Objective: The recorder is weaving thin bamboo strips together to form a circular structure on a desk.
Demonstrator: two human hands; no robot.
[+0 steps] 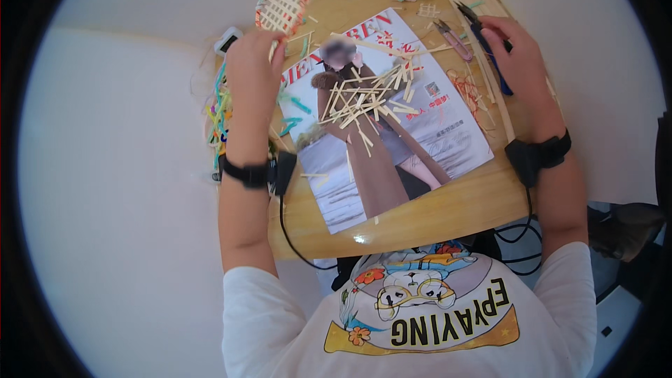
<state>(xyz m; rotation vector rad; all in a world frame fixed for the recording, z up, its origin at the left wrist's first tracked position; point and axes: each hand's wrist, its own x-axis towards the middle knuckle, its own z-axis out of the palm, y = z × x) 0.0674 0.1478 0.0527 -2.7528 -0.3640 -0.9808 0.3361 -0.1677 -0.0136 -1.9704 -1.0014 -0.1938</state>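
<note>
Here, our left fingers (279, 54) pinch a woven fan (281, 10), upper left; our right fingers (498, 24) curl round dark pliers (478, 28), upper right.

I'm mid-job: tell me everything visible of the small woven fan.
The small woven fan has a rounded, open lattice of pale, flat, wood-like strips, its rim wrapped in orange and greenish material. It points upward, its lower end pinched in the left hand's grip, at the wooden table's far left side.
</note>
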